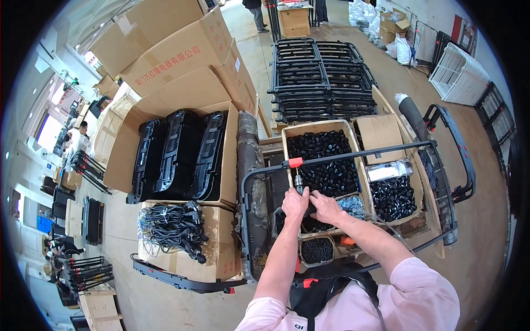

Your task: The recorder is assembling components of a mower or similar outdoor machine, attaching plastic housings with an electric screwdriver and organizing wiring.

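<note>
Just left of the parts boxes, my left hand (295,203) is closed around the front of a power drill (299,181). My right hand (324,208) is closed on the drill's rear, and most of its body is hidden by my fingers. The drill's metal chuck and thin bit point away from me, toward a red plastic clip (296,162) on a black tubular frame (359,154). Whether the bit touches the clip I cannot tell. The frame lies across the boxes, its near bar in front of my body, with another red clip (310,282) there.
Boxes of small black caps (323,157), a tub of black screws (317,251) and silvery screws (351,206) surround my hands. At left, a carton holds black plastic housings (178,151); bundled cables (172,226) lie nearer. Black frames (320,77) are stacked beyond.
</note>
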